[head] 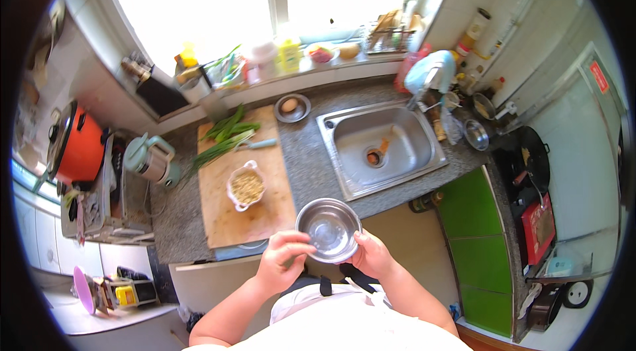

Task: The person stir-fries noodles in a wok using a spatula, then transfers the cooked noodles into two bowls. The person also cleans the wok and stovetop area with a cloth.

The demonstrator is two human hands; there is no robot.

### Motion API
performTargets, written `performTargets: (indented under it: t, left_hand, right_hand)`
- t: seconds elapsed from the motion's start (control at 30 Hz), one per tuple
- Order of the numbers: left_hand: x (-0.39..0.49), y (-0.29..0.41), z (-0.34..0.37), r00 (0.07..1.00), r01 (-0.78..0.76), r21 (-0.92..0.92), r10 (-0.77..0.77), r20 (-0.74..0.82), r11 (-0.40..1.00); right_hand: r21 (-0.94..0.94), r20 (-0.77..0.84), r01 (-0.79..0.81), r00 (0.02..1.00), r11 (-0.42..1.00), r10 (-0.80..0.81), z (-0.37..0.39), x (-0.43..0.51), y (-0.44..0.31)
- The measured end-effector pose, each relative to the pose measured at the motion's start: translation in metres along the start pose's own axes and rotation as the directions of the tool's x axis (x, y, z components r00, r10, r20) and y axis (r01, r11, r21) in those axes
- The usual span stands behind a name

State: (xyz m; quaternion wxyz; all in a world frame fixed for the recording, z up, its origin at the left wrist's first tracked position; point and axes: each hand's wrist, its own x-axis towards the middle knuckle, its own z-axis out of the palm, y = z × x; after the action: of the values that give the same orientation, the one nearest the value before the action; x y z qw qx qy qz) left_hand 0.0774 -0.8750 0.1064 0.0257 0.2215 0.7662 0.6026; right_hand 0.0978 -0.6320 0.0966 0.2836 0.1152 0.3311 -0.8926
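A stainless steel bowl [328,230] is held in front of my body, just off the counter's front edge. My right hand [371,254] grips its right rim with the thumb on top. At the left rim is my left hand [284,255], its fingers apart and their tips over or against the edge; whether they touch it is unclear. On the wooden cutting board [218,225] stands a white handled bowl of chopped pale food [247,187]. Behind it lie green peppers [231,127], green onions [218,149] and a knife with a light blue handle [263,143].
A small metal bowl with an egg [289,104] sits behind the board. The steel sink [382,137] has orange scraps at its drain. A blender [154,157] and an orange pot [82,144] stand at the left, a wok [534,162] at the right.
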Motion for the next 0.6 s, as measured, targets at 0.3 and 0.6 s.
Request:
performTargets:
  t: [0.3,0.6]
  left_hand:
    - [0.127,-0.041,0.213,0.787,0.520,-0.674,-0.600,0.141,0.524]
    - [0.258,-0.119,0.270,0.528,0.700,-0.670,-0.812,0.251,0.248]
  right_hand:
    - [-0.416,-0.225,0.029,0.965,0.909,-0.134,-0.138,-0.044,-0.126]
    - [-0.910,-0.344,-0.412,0.813,-0.047,-0.470,-0.309,0.086,-0.310]
